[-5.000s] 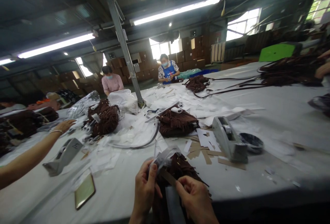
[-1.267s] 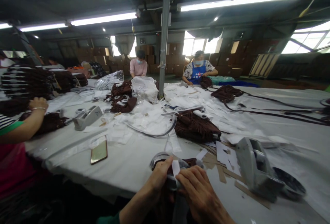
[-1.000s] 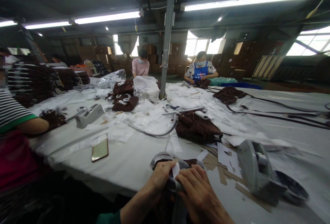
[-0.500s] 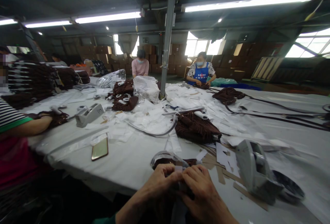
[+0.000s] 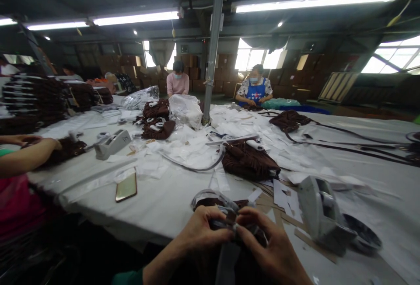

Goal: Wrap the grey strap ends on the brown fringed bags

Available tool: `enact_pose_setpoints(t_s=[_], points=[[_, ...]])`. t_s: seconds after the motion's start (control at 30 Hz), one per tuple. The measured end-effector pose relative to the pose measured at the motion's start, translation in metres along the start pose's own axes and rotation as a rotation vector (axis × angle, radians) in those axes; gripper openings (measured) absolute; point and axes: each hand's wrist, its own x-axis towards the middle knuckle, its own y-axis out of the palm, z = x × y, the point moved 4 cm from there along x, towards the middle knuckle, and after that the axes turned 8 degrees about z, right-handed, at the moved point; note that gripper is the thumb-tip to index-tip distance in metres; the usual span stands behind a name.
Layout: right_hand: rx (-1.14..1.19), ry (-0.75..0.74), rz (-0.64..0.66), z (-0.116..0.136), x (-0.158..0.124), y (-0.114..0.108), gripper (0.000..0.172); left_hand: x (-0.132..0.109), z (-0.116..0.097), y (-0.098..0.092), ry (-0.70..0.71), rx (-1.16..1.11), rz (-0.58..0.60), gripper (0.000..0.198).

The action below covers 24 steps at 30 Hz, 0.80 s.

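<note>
A small brown strip [image 5: 231,218] was pinched between the fingertips of the left hand [image 5: 204,229] and the right hand [image 5: 267,238], held close together over a dark brown bag [image 5: 210,202] at the near edge of a white-covered desk [image 5: 164,195]. A grey tape dispenser [image 5: 323,215] was seen to the right, a phone [image 5: 126,186] to the left.

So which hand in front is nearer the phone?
Left. The left hand is rightward of the phone and nearer the camera; the right hand is farther right.
</note>
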Motion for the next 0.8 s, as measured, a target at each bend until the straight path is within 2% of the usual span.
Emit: enact_pose_setpoints(t_s=[0.07, 0.13, 0.27, 0.37, 0.53, 0.67, 0.8], points=[[0.024, 0.019, -0.035, -0.001, 0.003, -0.003, 0.025, 0.002, -0.005, 0.003, 0.048, 0.061, 0.012, 0.014], [-0.009, -0.112, -0.039, 0.005, 0.007, -0.002, 0.014, 0.003, -0.006, 0.006, 0.049, 0.113, 0.015, 0.016], [-0.229, -0.374, -0.207, 0.016, 0.007, -0.003, 0.021, 0.003, 0.001, 0.006, -0.047, 0.198, -0.049, 0.017], [-0.379, -0.439, -0.282, 0.019, 0.003, -0.002, 0.021, 0.002, 0.007, 0.004, -0.072, 0.27, -0.068, 0.026], [-0.401, -0.505, -0.338, 0.022, -0.002, 0.006, 0.019, 0.004, 0.016, 0.004, -0.076, 0.27, -0.115, 0.028], [-0.416, -0.569, -0.362, 0.021, -0.006, 0.013, 0.023, 0.006, 0.03, 0.004, -0.147, 0.098, -0.187, 0.024], [-0.413, -0.63, -0.37, 0.018, -0.012, 0.017, 0.032, 0.005, 0.036, 0.007, -0.247, -0.28, -0.126, 0.023]])
